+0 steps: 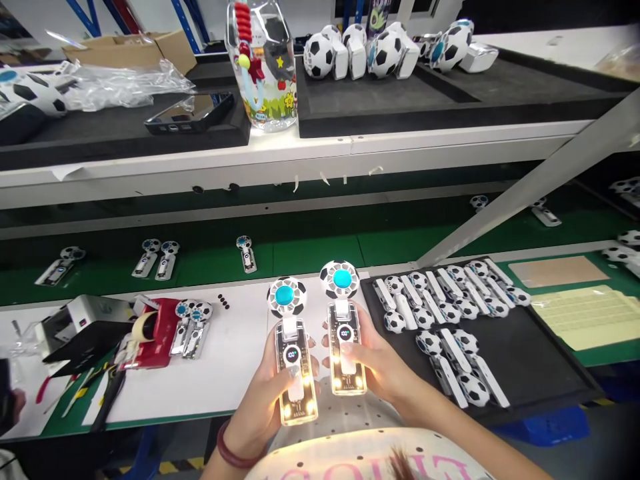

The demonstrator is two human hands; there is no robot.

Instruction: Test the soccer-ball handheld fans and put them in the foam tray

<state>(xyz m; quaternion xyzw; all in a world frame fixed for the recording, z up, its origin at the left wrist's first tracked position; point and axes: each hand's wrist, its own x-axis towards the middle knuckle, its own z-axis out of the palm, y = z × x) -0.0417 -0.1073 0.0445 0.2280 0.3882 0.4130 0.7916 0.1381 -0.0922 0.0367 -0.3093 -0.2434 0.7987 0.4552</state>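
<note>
My left hand (270, 393) is wrapped round a small handheld fan (285, 295) with a football-patterned head and a blue centre. Its clear handle glows with warm lights, and a round display reads 100. In my right hand (373, 353) is a matching handheld fan (342, 279), its handle lit and its display also at 100. Both thumbs rest on the handles' fronts. The two fans stand side by side, apart, heads upward, above the front edge of the white work surface (235, 373).
To the right, a black tray (530, 353) bears several similar fans. On the left stand a red tape dispenser (163, 333), a black-and-white device (85, 327) and hand tools. More fans lie on the green conveyor belt (310, 250). A shelf above holds a clear bottle (270, 80) and a phone (190, 113).
</note>
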